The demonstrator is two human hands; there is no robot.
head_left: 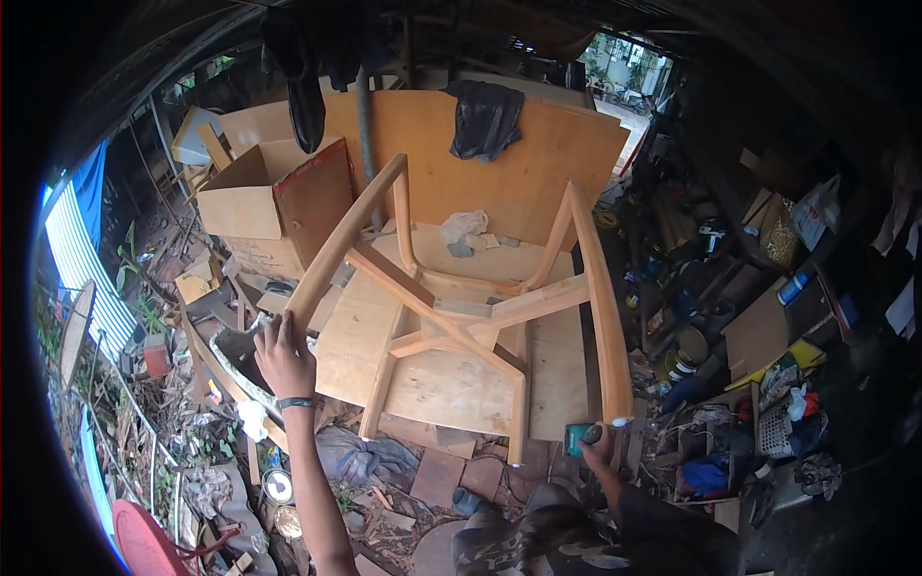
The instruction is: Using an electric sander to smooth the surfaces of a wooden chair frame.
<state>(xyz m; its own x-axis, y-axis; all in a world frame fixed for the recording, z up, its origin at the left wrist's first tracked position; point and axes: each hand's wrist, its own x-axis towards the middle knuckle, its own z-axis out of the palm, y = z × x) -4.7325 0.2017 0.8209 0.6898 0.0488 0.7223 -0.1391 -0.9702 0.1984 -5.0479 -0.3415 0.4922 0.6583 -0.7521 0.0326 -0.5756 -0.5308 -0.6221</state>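
In the head view, the chair frame is on a pale board, towards 3 o'clock from the left hand and 10 o'clock from the right hand. The left hand's fingers grip the left rail, its long axis pointing to 1 o'clock. The right hand, curled round a green block, is nearer the right rail, which runs almost to 12 o'clock; whether they touch is unclear.

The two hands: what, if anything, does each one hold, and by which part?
Left hand: wooden frame, at the near end of its left rail. Right hand: teal object, by its right side.
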